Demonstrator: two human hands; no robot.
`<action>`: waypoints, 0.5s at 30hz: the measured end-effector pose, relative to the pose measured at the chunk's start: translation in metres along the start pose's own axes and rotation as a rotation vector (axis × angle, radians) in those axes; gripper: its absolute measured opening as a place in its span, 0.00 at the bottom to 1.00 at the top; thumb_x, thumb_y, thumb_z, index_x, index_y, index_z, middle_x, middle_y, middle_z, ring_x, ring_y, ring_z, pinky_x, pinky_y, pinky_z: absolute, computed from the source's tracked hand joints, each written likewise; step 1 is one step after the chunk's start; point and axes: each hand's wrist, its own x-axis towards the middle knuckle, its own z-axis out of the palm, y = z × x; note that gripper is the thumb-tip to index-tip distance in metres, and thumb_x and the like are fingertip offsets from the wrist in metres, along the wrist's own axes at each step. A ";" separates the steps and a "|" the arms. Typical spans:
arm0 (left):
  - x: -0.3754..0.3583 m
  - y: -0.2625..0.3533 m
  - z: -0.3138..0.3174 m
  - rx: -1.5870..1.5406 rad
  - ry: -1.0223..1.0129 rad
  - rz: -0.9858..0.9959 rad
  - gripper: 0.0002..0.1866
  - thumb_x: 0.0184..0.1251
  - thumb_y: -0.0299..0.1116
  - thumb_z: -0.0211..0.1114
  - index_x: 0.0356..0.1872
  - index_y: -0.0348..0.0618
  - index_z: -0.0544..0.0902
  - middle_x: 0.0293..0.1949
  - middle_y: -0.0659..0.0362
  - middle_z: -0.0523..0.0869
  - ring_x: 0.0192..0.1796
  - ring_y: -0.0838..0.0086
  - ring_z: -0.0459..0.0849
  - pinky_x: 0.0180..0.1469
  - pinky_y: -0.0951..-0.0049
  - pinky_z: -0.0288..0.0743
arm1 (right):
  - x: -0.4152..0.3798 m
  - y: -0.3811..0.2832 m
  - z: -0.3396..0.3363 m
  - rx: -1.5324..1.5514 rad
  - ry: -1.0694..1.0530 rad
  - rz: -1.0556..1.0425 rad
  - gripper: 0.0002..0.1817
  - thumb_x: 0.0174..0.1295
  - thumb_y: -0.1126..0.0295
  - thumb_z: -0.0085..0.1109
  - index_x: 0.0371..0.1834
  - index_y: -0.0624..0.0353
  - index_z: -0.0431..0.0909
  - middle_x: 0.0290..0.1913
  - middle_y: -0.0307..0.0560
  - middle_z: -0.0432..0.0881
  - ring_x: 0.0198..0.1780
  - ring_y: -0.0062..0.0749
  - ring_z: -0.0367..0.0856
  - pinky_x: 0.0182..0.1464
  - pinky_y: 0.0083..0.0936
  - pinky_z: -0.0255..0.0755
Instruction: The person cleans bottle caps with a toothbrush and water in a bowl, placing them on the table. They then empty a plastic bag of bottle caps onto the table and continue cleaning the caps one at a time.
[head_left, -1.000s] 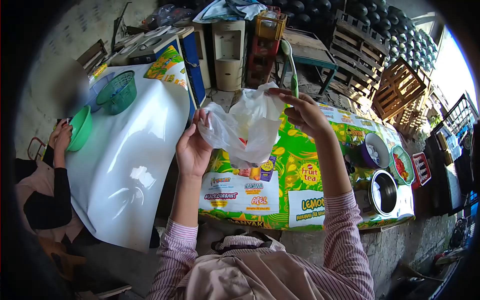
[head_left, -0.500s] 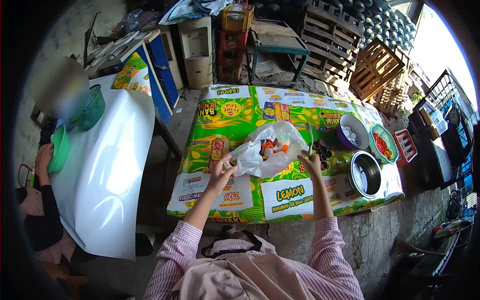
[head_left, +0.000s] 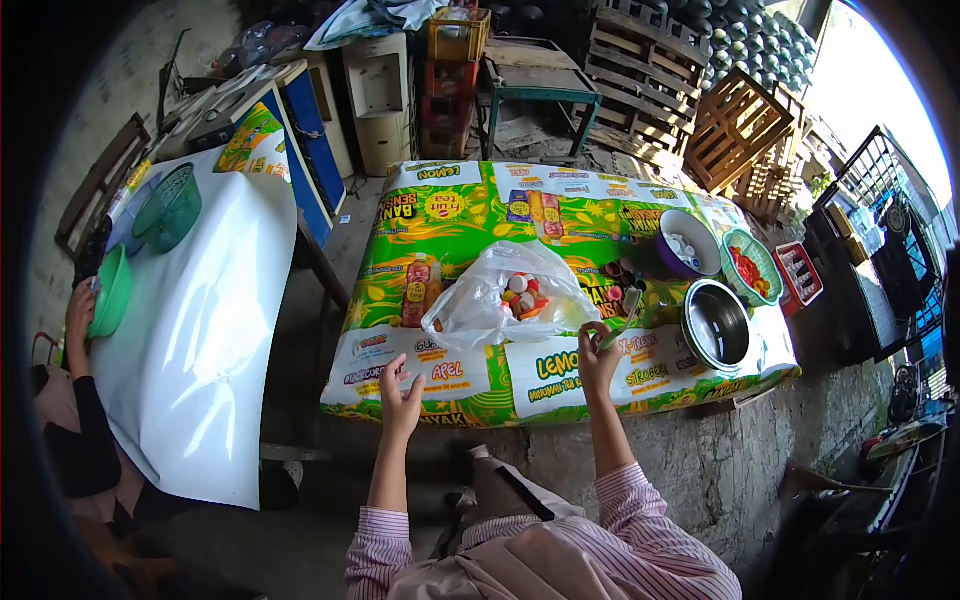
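Note:
A white translucent plastic bag (head_left: pixel 475 300) lies open on the table, with red, white and orange bottle caps (head_left: pixel 522 297) showing in its mouth. My left hand (head_left: pixel 402 395) is empty with its fingers apart, over the table's near edge, lower left of the bag. Right of the bag, my right hand (head_left: pixel 600 358) has its fingers closed on a thin knife (head_left: pixel 622 321), whose blade points up and away. Several dark caps (head_left: pixel 625 283) lie just beyond the knife.
On the right stand a purple bowl (head_left: pixel 688 243) with white pieces, a green basket (head_left: pixel 752 267) with red caps, a steel pot (head_left: pixel 715 325) and a red basket (head_left: pixel 798 276). At left, another person's hand (head_left: pixel 80 312) touches a green bowl (head_left: pixel 112 292) by a white-covered table (head_left: pixel 215 330).
My left hand has let go of the bag and drawn back toward me. My right hand has moved nearer to me, and the knife now tilts to the right.

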 end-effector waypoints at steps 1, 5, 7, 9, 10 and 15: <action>0.002 0.022 0.006 0.038 0.042 0.085 0.22 0.57 0.28 0.62 0.54 0.45 0.69 0.52 0.60 0.71 0.46 0.73 0.73 0.37 0.75 0.69 | 0.005 0.011 0.000 0.085 -0.156 0.026 0.05 0.60 0.75 0.52 0.36 0.59 0.78 0.14 0.30 0.61 0.17 0.13 0.58 0.20 0.15 0.51; 0.014 0.103 0.043 0.150 -0.045 0.300 0.14 0.58 0.28 0.60 0.46 0.40 0.74 0.44 0.56 0.77 0.45 0.67 0.75 0.44 0.69 0.69 | 0.034 0.001 0.009 0.142 -0.613 0.277 0.14 0.68 0.66 0.42 0.49 0.58 0.75 0.21 0.36 0.71 0.16 0.15 0.68 0.17 0.16 0.62; 0.025 0.119 0.072 0.186 -0.200 0.407 0.13 0.58 0.29 0.58 0.45 0.38 0.74 0.46 0.52 0.77 0.49 0.62 0.76 0.49 0.65 0.68 | 0.053 -0.004 0.019 0.020 -0.798 0.162 0.15 0.67 0.66 0.42 0.53 0.56 0.73 0.30 0.45 0.77 0.19 0.23 0.76 0.21 0.21 0.72; 0.037 0.119 0.104 0.456 -0.301 0.624 0.15 0.59 0.33 0.59 0.47 0.42 0.74 0.48 0.53 0.77 0.52 0.61 0.74 0.53 0.64 0.65 | 0.070 -0.006 0.032 0.002 -0.987 0.366 0.16 0.66 0.63 0.45 0.54 0.55 0.72 0.34 0.47 0.77 0.21 0.25 0.78 0.22 0.21 0.73; 0.042 0.107 0.115 0.595 -0.361 0.601 0.18 0.58 0.37 0.60 0.49 0.42 0.74 0.52 0.54 0.75 0.56 0.60 0.71 0.58 0.61 0.60 | 0.082 -0.001 0.036 -0.083 -1.037 0.340 0.18 0.64 0.61 0.47 0.54 0.54 0.72 0.37 0.49 0.77 0.23 0.28 0.80 0.23 0.23 0.74; 0.070 0.055 0.134 0.807 -0.210 0.350 0.13 0.56 0.39 0.61 0.32 0.39 0.82 0.53 0.52 0.74 0.61 0.62 0.66 0.67 0.49 0.44 | 0.163 0.075 0.057 -0.525 -0.790 -0.269 0.21 0.57 0.63 0.50 0.57 0.42 0.70 0.57 0.64 0.67 0.44 0.58 0.77 0.43 0.42 0.74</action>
